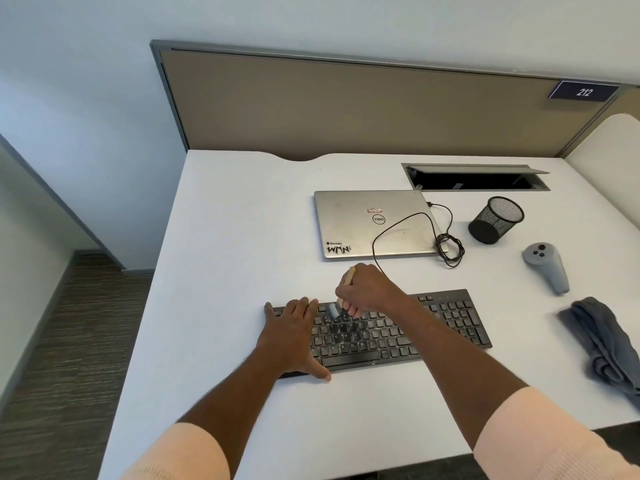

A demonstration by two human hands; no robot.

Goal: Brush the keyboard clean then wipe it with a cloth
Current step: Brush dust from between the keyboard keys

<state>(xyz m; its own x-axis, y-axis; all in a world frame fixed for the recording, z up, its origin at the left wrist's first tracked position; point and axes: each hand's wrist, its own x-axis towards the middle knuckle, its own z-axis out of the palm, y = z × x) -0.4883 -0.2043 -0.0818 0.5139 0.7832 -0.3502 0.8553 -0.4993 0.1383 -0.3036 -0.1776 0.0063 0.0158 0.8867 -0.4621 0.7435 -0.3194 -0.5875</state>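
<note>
left hand (294, 336) flat on the black keyboard (415, 327) at its left end, fingers (304, 308) released and straight, right hand (369, 289) fingers grasping a wooden brush (349, 277) just beside them, bristles on the upper keys, grey cloth (602, 341) well right of both on the worktop (225, 237)

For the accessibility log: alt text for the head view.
The right hand grips a small wooden-handled brush, bristles on the black keyboard; the left hand rests flat on its left end. A crumpled grey cloth lies on the white desk.
</note>
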